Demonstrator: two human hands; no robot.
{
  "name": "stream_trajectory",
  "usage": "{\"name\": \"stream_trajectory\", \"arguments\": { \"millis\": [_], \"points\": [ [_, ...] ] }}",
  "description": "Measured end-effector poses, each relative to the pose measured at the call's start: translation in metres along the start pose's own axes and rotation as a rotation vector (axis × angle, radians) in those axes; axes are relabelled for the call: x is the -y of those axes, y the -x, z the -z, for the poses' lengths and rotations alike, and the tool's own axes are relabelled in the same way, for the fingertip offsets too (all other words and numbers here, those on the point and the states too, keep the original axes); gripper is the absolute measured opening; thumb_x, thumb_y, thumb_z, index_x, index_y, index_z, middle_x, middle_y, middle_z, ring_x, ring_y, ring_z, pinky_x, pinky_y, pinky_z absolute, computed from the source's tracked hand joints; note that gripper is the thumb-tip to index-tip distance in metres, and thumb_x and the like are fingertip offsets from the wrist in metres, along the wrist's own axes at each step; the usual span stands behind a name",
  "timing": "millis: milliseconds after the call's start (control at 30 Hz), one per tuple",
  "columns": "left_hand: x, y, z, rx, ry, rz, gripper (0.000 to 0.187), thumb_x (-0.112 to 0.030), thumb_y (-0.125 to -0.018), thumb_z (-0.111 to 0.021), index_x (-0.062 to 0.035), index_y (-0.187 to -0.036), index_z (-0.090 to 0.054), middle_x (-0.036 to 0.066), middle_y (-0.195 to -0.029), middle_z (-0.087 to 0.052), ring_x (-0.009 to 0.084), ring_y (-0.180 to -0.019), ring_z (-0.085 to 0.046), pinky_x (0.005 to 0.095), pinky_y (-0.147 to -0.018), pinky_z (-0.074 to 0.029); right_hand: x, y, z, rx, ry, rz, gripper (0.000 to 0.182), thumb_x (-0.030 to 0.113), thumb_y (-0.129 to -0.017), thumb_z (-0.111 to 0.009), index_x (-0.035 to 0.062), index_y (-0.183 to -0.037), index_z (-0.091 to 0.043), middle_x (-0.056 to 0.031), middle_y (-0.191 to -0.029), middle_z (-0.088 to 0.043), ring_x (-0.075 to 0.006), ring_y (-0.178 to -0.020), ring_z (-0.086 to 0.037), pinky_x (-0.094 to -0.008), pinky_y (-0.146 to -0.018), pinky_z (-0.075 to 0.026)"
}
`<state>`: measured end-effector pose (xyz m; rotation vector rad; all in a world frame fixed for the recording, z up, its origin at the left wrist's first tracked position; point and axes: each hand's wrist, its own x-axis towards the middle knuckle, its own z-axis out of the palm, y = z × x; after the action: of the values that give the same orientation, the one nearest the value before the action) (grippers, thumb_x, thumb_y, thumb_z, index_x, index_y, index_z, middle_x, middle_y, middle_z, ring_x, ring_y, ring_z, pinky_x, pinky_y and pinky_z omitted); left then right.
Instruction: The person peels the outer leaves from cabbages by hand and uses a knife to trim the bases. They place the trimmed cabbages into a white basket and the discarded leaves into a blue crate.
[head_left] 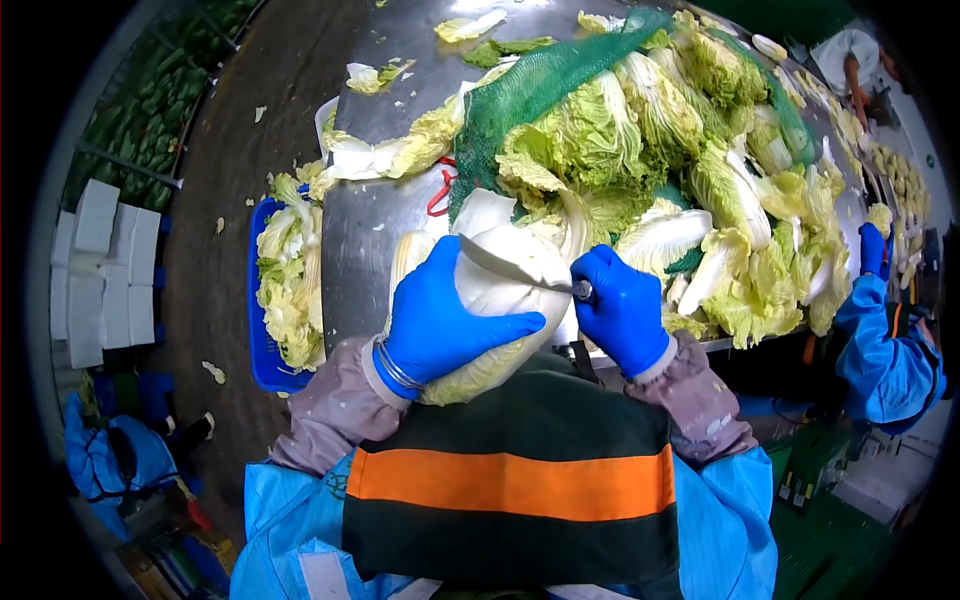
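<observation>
My left hand (440,318), in a blue glove, is wrapped around a napa cabbage (490,350) held close to my apron, its pale base end facing away from me. In my right hand (618,308), also gloved in blue, is the handle of a knife (515,265). The blade points left and lies across the white base of the cabbage, near the left thumb and fingers. Just beyond, loose white and yellow-green leaves lie beside a green mesh bag (560,85) with a red drawstring (440,195).
Heaped cabbages (640,120) and leaves cover the right side of the metal table (360,240). A blue basket (265,350) of leaves stands at its left edge. White boxes (95,270) are stacked at far left. Another person's blue sleeve (870,330) shows at right.
</observation>
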<state>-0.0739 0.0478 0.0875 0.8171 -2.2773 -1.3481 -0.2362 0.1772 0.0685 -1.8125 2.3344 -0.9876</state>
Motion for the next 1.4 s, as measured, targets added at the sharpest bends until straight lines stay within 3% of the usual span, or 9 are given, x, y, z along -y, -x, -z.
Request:
{"name": "stream_trajectory", "arguments": {
  "millis": [167, 300, 433, 533, 700, 1000, 1100, 1267, 1400],
  "points": [
    [0.025, 0.006, -0.001, -0.093, 0.212, 0.097, 0.041, -0.017, -0.069, -0.075, 0.0026, -0.101, -0.058, 0.013, -0.091, -0.063, 0.0145, -0.084, -0.06, 0.0293, -0.074, -0.047, -0.051, 0.027, -0.035, -0.047, -0.01, -0.221, 0.01, 0.005, -0.072, -0.058, 0.0113, -0.08, -0.056, -0.0099, -0.073, -0.056, -0.0317, -0.061, -0.057, -0.0369, -0.05, -0.044],
    [0.037, -0.001, -0.009, 0.039, 0.553, 0.157, 0.046, -0.017, -0.071, -0.074, 0.0027, -0.108, -0.055, 0.01, -0.096, -0.062, 0.0162, -0.087, -0.059, 0.0283, -0.078, -0.047, -0.035, 0.024, -0.04, -0.024, -0.079, -0.287, 0.007, 0.011, -0.073, -0.058, 0.0113, -0.08, -0.057, -0.0119, -0.075, -0.058, -0.034, -0.066, -0.057, -0.0391, -0.055, -0.046],
    [0.059, -0.033, 0.002, 0.469, 0.74, 0.446, 0.054, -0.018, -0.071, -0.074, 0.0022, -0.115, -0.051, 0.009, -0.102, -0.06, 0.0162, -0.091, -0.058, 0.0287, -0.081, -0.046, -0.044, 0.022, -0.05, 0.005, -0.125, -0.24, 0.006, 0.012, -0.074, -0.057, 0.0102, -0.079, -0.056, -0.0131, -0.075, -0.058, -0.0349, -0.066, -0.057, -0.0395, -0.055, -0.045],
    [0.069, -0.034, -0.002, 0.48, 0.466, 0.312, 0.058, -0.018, -0.069, -0.075, 0.0001, -0.118, -0.05, 0.009, -0.104, -0.059, 0.0158, -0.094, -0.057, 0.0287, -0.083, -0.046, -0.042, 0.026, -0.05, 0.009, -0.146, -0.345, 0.006, 0.01, -0.073, -0.058, 0.0098, -0.079, -0.056, -0.0126, -0.074, -0.058, -0.0344, -0.066, -0.057, -0.039, -0.054, -0.045],
    [0.074, -0.022, -0.012, 0.453, 0.872, 0.232, 0.087, -0.013, -0.066, -0.074, -0.0028, -0.137, -0.023, 0.011, -0.125, -0.045, 0.0194, -0.112, -0.046, 0.0318, -0.094, -0.039, -0.024, 0.022, -0.033, -0.053, -0.046, -0.255, 0.013, 0.009, -0.071, -0.059, 0.0115, -0.083, -0.054, -0.0102, -0.076, -0.056, -0.0318, -0.064, -0.058, -0.0377, -0.051, -0.044],
    [0.054, 0.019, 0.005, 0.426, 0.812, 0.279, 0.089, -0.015, -0.059, -0.08, 0.001, -0.132, -0.033, 0.012, -0.123, -0.048, 0.0212, -0.114, -0.046, 0.0335, -0.097, -0.035, -0.018, 0.037, -0.026, -0.084, 0.065, -0.171, 0.014, 0.01, -0.072, -0.057, 0.0111, -0.085, -0.053, -0.0104, -0.077, -0.054, -0.0305, -0.06, -0.057, -0.0381, -0.048, -0.042],
    [0.056, 0.032, 0.018, 0.445, 0.662, 0.054, 0.09, -0.016, -0.055, -0.082, 0.0013, -0.131, -0.036, 0.013, -0.125, -0.048, 0.0227, -0.114, -0.046, 0.0349, -0.097, -0.034, -0.122, 0.101, -0.05, 0.284, 0.227, -0.6, 0.009, 0.012, -0.075, -0.055, 0.0054, -0.076, -0.061, -0.0192, -0.071, -0.061, -0.0361, -0.068, -0.059, -0.0404, -0.057, -0.048],
    [0.051, 0.036, 0.018, 0.364, 1.081, 0.356, 0.063, -0.012, -0.064, -0.073, 0.002, -0.12, -0.046, 0.015, -0.119, -0.052, 0.026, -0.11, -0.05, 0.0381, -0.096, -0.038, -0.029, 0.052, 0.012, 0.213, -1.211, -0.739, 0.045, 0.016, -0.08, -0.059, -0.0007, -0.121, -0.049, -0.0114, -0.112, -0.058, -0.0164, -0.088, -0.06, -0.0286, -0.08, -0.046],
    [0.04, 0.014, 0.02, 0.339, 1.007, 0.245, 0.067, -0.012, -0.064, -0.073, 0.0033, -0.122, -0.043, 0.015, -0.117, -0.053, 0.0258, -0.109, -0.051, 0.0381, -0.096, -0.038, 0.008, 0.027, 0.005, 0.191, -1.218, -0.25, 0.087, 0.022, -0.059, -0.083, -0.0007, -0.13, -0.037, -0.0127, -0.125, -0.048, -0.0199, -0.114, -0.046, -0.0331, -0.097, -0.036]
  ]
}}
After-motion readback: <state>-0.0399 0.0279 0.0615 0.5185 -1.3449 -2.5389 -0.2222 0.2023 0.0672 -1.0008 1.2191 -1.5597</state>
